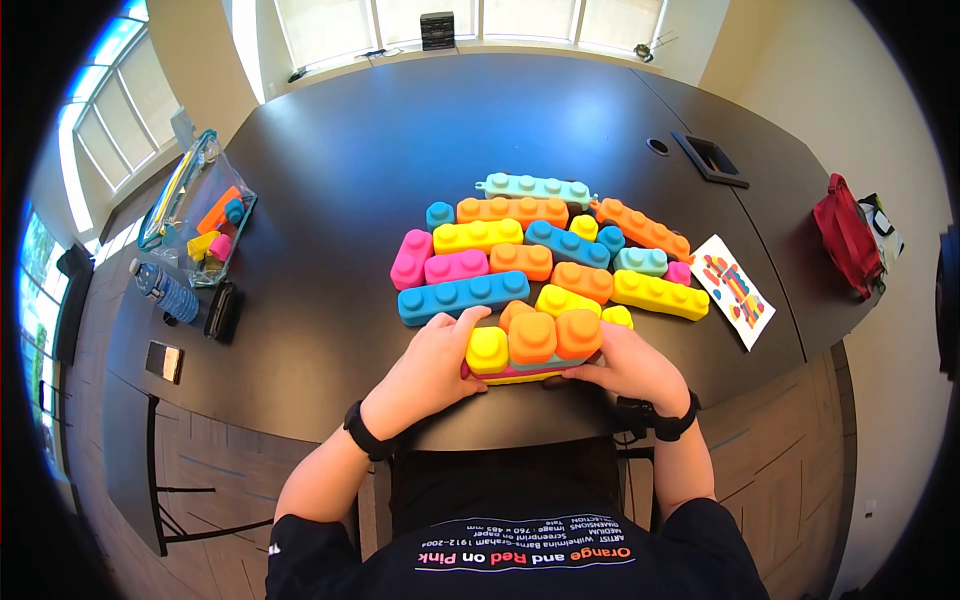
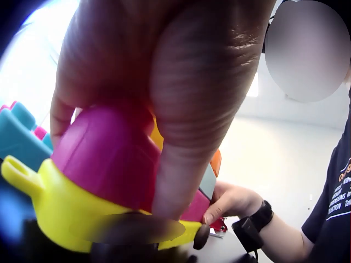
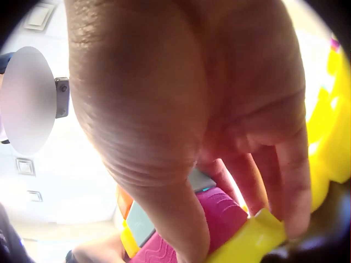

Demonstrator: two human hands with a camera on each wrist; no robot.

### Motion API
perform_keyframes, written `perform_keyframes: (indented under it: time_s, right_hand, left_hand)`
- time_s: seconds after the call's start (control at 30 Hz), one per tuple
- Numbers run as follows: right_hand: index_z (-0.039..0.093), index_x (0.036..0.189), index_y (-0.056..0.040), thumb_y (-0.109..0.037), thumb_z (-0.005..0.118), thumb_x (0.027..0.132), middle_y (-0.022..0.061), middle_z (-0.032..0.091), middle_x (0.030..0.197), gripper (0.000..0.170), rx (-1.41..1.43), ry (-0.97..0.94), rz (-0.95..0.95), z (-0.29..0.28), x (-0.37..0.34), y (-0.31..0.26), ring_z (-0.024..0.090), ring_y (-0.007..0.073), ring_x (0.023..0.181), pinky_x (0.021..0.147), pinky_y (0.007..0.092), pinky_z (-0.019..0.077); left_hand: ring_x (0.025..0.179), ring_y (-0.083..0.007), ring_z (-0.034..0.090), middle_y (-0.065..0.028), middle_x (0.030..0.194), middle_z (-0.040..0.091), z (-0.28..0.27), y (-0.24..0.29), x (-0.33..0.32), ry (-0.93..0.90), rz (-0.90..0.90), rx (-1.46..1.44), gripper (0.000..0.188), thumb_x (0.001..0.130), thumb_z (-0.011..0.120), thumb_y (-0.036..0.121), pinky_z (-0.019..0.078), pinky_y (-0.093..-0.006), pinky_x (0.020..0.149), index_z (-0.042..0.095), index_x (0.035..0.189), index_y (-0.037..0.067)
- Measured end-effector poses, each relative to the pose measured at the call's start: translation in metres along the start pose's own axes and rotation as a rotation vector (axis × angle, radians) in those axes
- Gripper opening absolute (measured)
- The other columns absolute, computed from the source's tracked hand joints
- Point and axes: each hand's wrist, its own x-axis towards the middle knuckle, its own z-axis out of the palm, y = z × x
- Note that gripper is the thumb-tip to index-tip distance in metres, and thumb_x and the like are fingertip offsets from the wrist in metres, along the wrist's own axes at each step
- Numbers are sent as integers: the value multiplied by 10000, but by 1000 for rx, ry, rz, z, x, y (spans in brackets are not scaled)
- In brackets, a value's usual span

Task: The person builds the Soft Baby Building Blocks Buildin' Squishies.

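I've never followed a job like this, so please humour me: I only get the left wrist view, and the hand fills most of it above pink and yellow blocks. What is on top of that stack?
Observer: In the head view, the top of the stack has a yellow piece at its left end and orange pieces to the right.
Visitor: Nice! Of the blocks spread out ahead, which is farthest away?
Observer: A pale green block, at the far edge of the layout.
Visitor: And what is way off to the left?
Observer: A clear bag with an orange block among the things inside.
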Motion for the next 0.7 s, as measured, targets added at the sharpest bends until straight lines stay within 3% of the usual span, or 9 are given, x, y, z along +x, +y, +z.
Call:
perform_keyframes:
  time_s: [0.07, 0.2, 0.3, 0.33, 0.4, 0.43, 0.6, 0.7]
  right_hand:
    - [586, 1374, -21, -154, 830, 881, 208, 679, 1332, 566, 8, 6, 0, -2, -1, -3, 622, 431, 1246, 1060, 471, 517]
    - [588, 1380, -22, -157, 849, 872, 200, 691, 1307, 586, -35, 31, 20, -7, -2, -10, 654, 405, 1195, 1017, 445, 533]
    - [592, 1398, -43, -157, 871, 863, 176, 706, 1281, 614, 146, 78, 107, -11, -2, -19, 681, 360, 1141, 981, 414, 542]
    - [592, 1398, -43, -157, 871, 863, 176, 706, 1281, 614, 145, 77, 108, -12, -1, -21, 681, 360, 1141, 981, 414, 542]
    - [596, 1413, -65, -148, 880, 863, 146, 713, 1269, 624, 147, 257, -72, -12, 4, -25, 691, 309, 1130, 962, 385, 546]
    - [596, 1413, -65, -148, 880, 863, 146, 713, 1269, 624, 147, 254, -72, -13, 7, -28, 691, 309, 1130, 962, 385, 546]
    - [613, 1402, -74, -139, 868, 876, 119, 704, 1309, 587, 144, 362, -209, -16, 14, -27, 686, 284, 1180, 986, 377, 545]
    - [654, 1346, -63, -131, 862, 879, 122, 717, 1294, 515, 131, 280, -174, -19, 10, -22, 691, 294, 1183, 1006, 374, 539]
  left_hand:
    - [1170, -375, 617, -159, 1160, 666, 1, 2, 0, -5, -45, 41, 854, 670, 972, 157, 528, -449, 1004, 545, 1409, 123]
    - [1175, -371, 625, -149, 1181, 678, 5, 2, -3, 14, -114, 54, 834, 647, 981, 167, 525, -448, 1011, 570, 1372, 127]
    - [1110, -364, 684, -136, 1146, 720, 0, -1, -7, 141, 22, 81, 759, 643, 981, 174, 559, -434, 966, 610, 1303, 121]
    - [1053, -371, 711, -130, 1099, 739, -6, 2, -9, 193, 28, 13, 713, 644, 978, 173, 580, -428, 924, 627, 1263, 114]
    - [908, -374, 749, -149, 961, 748, -19, 8, -13, 339, 109, -23, 603, 663, 935, 133, 607, -433, 780, 632, 1184, 122]
    - [908, -374, 749, -149, 961, 748, -27, 9, -15, 340, 106, -24, 603, 663, 935, 133, 607, -433, 780, 632, 1184, 122]
    - [929, -338, 784, -162, 979, 771, -74, -24, -28, 622, -32, 33, 578, 655, 936, 113, 615, -389, 831, 654, 1157, 66]
    - [909, -290, 800, -162, 950, 784, -105, -67, -37, 691, -143, 65, 578, 665, 948, 125, 613, -367, 828, 644, 1148, 33]
